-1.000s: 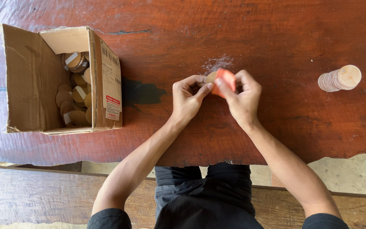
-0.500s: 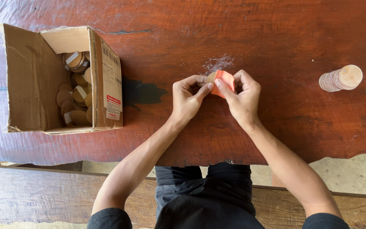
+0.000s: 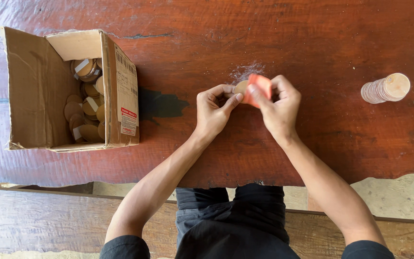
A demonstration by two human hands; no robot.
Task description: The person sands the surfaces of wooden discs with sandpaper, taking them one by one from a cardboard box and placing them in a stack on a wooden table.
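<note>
At the far left of the dark red wooden counter [image 3: 312,38] an open cardboard box [image 3: 34,91] is seen, lying with its mouth turned up toward the camera and a printed label on its right wall. Loose round wooden discs [image 3: 88,110] are heaped inside it, some crossed by strips of pale tape. A dark stain on the counter is seen just right of the box.

Near the middle of the counter, the left hand [image 3: 214,112] is held above the surface with its fingers [image 3: 226,91] curled and pinched on a small round wooden disc [image 3: 240,87], which is gripped by its left edge between thumb and fingertips. Directly to its right, touching the disc, an orange piece of abrasive paper [image 3: 259,88] is pressed against the disc's right side by the right hand [image 3: 280,109], whose fingers are closed around it. Just beyond the two hands, a small patch of pale dust [image 3: 246,71] is spread on the counter.

Well to the right, apart from the hands, a stack of wooden discs [image 3: 385,89] is standing on the counter, appearing tilted in this view.

At the near edge, the person's dark-clothed lap is visible below the counter.
</note>
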